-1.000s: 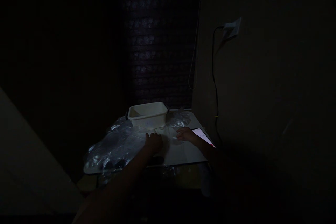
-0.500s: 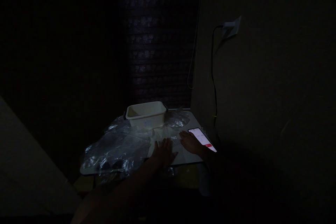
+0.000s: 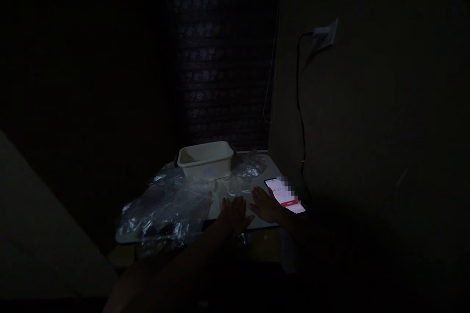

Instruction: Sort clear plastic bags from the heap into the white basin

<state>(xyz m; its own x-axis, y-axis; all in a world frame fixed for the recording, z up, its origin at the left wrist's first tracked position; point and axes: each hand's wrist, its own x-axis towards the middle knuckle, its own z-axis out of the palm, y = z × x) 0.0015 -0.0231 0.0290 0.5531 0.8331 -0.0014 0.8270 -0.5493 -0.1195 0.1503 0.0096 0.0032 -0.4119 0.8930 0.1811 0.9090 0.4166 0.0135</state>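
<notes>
In dim light, my left hand lies flat with fingers spread on a clear plastic bag near the front of a small white table. My right hand rests beside it, palm down with fingers stretched out, touching the bag's right side or the tabletop; I cannot tell which. Just right of that hand lies a phone with a lit screen and a red button. A pile of clear plastic bags covers the table's left part. Behind the hands stands a white plastic tub with dark handles.
Another crumpled clear bag sits right of the tub. A dark blind hangs behind the table. On the right wall, a black cable runs down from a plugged socket. A pale slanted surface stands at lower left.
My right hand has come down and toward me, its fingers now more spread. My left hand has shifted slightly right, so the two hands are closer. The view has moved a little.
</notes>
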